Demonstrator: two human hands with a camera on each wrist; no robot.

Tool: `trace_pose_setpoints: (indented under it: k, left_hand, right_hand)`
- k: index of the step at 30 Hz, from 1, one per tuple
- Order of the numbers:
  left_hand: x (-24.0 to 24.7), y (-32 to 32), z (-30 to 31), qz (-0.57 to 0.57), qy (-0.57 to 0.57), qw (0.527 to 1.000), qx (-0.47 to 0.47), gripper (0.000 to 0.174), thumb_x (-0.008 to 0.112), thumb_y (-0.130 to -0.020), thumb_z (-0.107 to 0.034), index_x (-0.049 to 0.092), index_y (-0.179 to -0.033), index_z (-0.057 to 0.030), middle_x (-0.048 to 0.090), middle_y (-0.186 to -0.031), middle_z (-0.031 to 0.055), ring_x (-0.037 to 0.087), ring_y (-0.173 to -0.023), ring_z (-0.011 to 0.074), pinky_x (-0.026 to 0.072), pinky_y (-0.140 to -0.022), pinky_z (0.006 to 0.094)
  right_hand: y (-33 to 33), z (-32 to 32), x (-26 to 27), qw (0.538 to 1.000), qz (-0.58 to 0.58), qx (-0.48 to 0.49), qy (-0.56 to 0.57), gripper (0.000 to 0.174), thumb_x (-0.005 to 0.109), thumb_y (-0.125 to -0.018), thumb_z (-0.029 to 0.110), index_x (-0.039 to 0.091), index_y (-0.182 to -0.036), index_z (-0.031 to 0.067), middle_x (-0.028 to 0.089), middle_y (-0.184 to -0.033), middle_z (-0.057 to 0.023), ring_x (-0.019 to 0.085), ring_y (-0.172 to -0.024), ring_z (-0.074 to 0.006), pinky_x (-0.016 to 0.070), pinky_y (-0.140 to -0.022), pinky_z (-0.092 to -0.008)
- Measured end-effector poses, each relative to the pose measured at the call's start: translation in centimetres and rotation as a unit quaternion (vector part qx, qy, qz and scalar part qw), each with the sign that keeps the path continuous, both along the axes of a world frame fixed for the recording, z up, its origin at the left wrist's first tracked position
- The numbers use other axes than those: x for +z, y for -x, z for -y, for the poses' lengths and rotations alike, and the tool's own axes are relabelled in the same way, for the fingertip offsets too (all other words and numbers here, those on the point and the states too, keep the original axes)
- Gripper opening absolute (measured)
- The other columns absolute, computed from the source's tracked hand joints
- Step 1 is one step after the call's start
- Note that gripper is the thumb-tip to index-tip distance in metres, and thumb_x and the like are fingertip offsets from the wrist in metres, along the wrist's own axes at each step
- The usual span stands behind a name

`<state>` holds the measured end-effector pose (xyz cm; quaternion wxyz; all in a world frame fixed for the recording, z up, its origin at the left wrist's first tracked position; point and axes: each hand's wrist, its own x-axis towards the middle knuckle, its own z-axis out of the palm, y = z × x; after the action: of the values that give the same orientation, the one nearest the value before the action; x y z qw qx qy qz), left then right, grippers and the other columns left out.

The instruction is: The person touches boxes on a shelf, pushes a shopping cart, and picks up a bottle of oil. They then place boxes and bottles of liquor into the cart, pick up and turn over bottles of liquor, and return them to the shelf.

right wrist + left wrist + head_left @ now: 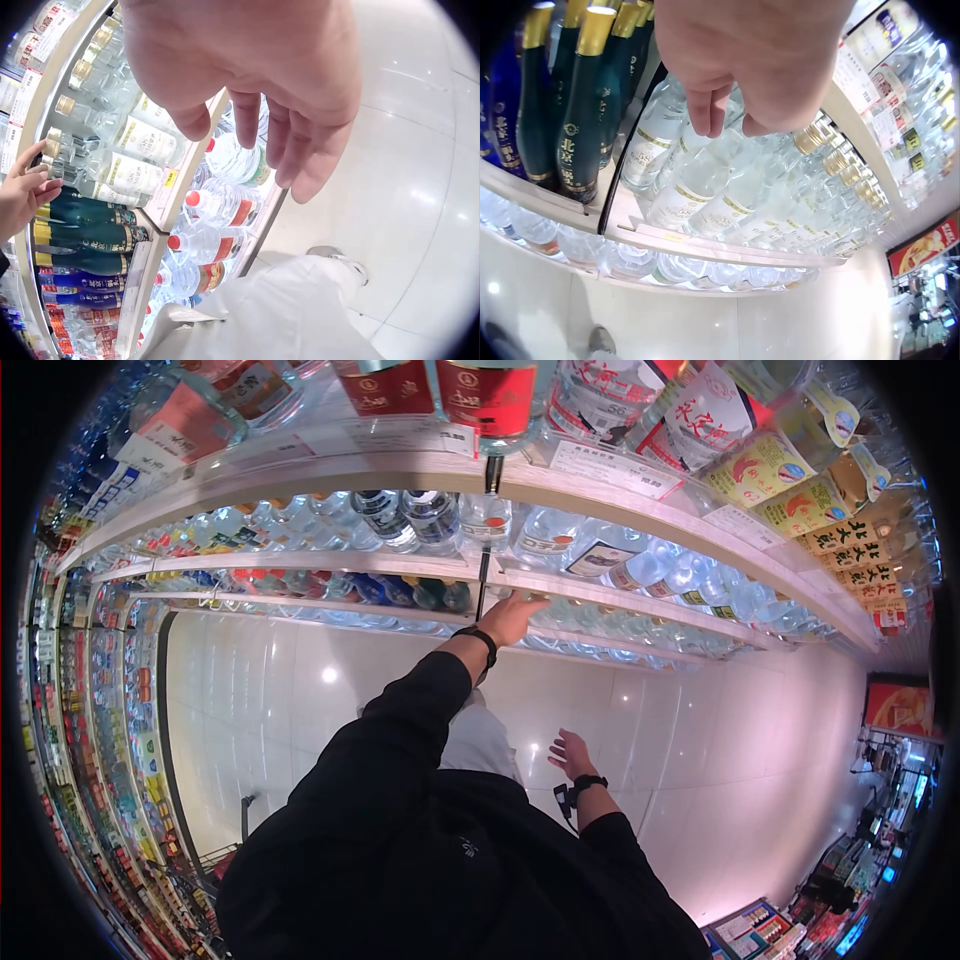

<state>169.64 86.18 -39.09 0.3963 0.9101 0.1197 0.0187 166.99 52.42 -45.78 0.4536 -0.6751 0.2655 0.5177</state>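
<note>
My left hand (508, 618) reaches into a lower shelf of bottles. In the left wrist view the hand (750, 52) hangs over clear glass bottles (679, 199) with white labels and gold caps. In the right wrist view the left hand's (26, 193) thumb and fingers are spread at the gold caps of the front clear bottles (135, 172), with a gap between them. My right hand (572, 753) hangs beside the body above the floor, fingers loosely extended and holding nothing. In its own wrist view the right hand (255, 75) overlaps the shelf edge.
Dark green bottles (577, 127) with gold tops stand left of the clear ones, past a shelf divider. Large red-capped plastic bottles (217, 202) fill the level below. A higher shelf edge (400, 465) juts out over the left arm. Another stocked shelf (90, 720) runs along the left.
</note>
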Motion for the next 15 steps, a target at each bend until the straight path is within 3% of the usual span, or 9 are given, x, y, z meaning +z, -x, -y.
trace_pose_setpoints:
  k: [2,6,9,11,12,13,14,15]
  left_hand:
    - [2.7,2.1,-0.6,-0.076,0.035,0.996,-0.012,0.057,0.047,-0.078,0.002,0.050,-0.130,-0.0217,0.033,-0.135,0.0301,0.055,-0.104,0.0409,0.0479,-0.086,0.0422]
    - [-1.2,10.3,-2.4,0.028,-0.054,0.998,0.007,0.053,0.050,-0.080,-0.004,0.048,-0.129,-0.0237,0.024,-0.141,0.0288,0.054,-0.107,0.0421,0.0484,-0.086,0.0420]
    - [-1.9,20.9,-4.0,-0.108,-0.019,0.987,0.120,0.051,0.051,-0.081,-0.005,0.047,-0.129,-0.0226,0.025,-0.142,0.0268,0.048,-0.115,0.0425,0.0473,-0.090,0.0444]
    - [-2.4,29.5,-4.5,-0.172,-0.014,0.965,0.198,0.049,0.052,-0.081,-0.006,0.047,-0.128,-0.0209,0.034,-0.137,0.0256,0.049,-0.114,0.0422,0.0461,-0.092,0.0449]
    - [-4.2,34.3,-4.4,-0.201,-0.017,0.943,0.264,0.045,0.051,-0.081,-0.007,0.051,-0.124,-0.0196,0.039,-0.133,0.0240,0.050,-0.114,0.0414,0.0461,-0.093,0.0443]
    - [-3.7,38.5,-4.2,-0.257,-0.010,0.928,0.268,0.042,0.053,-0.080,-0.009,0.052,-0.122,-0.0181,0.036,-0.134,0.0261,0.043,-0.121,0.0410,0.0441,-0.095,0.0443]
    - [-6.1,43.4,-3.6,-0.296,0.011,0.897,0.327,0.037,0.055,-0.080,-0.013,0.055,-0.117,-0.0144,0.039,-0.132,0.0257,0.047,-0.117,0.0403,0.0447,-0.095,0.0430]
    - [-3.7,46.4,-2.9,-0.369,0.043,0.859,0.351,0.033,0.056,-0.080,-0.017,0.058,-0.113,-0.0118,0.042,-0.129,0.0254,0.052,-0.111,0.0399,0.0449,-0.094,0.0420]
  right_hand:
    - [0.0,-0.3,0.2,1.000,0.003,0.013,-0.001,0.053,0.052,-0.090,0.035,0.037,-0.131,0.0061,0.043,-0.129,-0.0158,0.048,-0.111,-0.0297,0.0458,-0.087,-0.0450]
    - [0.2,-1.5,-0.7,0.998,0.002,0.059,0.021,0.048,0.053,-0.089,0.035,0.041,-0.127,0.0074,0.047,-0.121,-0.0132,0.051,-0.101,-0.0259,0.0477,-0.082,-0.0448]
    - [0.3,-3.0,-1.2,0.990,-0.002,0.138,0.041,0.044,0.053,-0.089,0.034,0.043,-0.124,0.0090,0.048,-0.115,-0.0112,0.052,-0.092,-0.0228,0.0488,-0.076,-0.0439]
    - [0.0,-4.7,-1.5,0.980,0.003,0.191,0.047,0.043,0.055,-0.088,0.035,0.045,-0.122,0.0099,0.050,-0.108,-0.0090,0.052,-0.087,-0.0215,0.0490,-0.072,-0.0428]
    - [-0.2,-5.7,-1.7,0.973,0.016,0.224,0.054,0.042,0.055,-0.088,0.035,0.046,-0.121,0.0101,0.050,-0.105,-0.0081,0.052,-0.087,-0.0213,0.0490,-0.072,-0.0427]
    - [-0.2,-6.9,-1.7,0.965,0.030,0.254,0.062,0.041,0.056,-0.087,0.035,0.047,-0.120,0.0103,0.050,-0.102,-0.0072,0.052,-0.086,-0.0211,0.0491,-0.072,-0.0426]
    - [-0.2,-8.4,-1.2,0.961,0.045,0.267,0.058,0.040,0.057,-0.086,0.035,0.048,-0.118,0.0113,0.049,-0.098,-0.0055,0.052,-0.086,-0.0212,0.0490,-0.073,-0.0433]
    - [-0.3,-9.8,-1.2,0.955,0.050,0.286,0.054,0.040,0.057,-0.086,0.035,0.048,-0.118,0.0113,0.049,-0.098,-0.0055,0.052,-0.086,-0.0212,0.0490,-0.073,-0.0433]
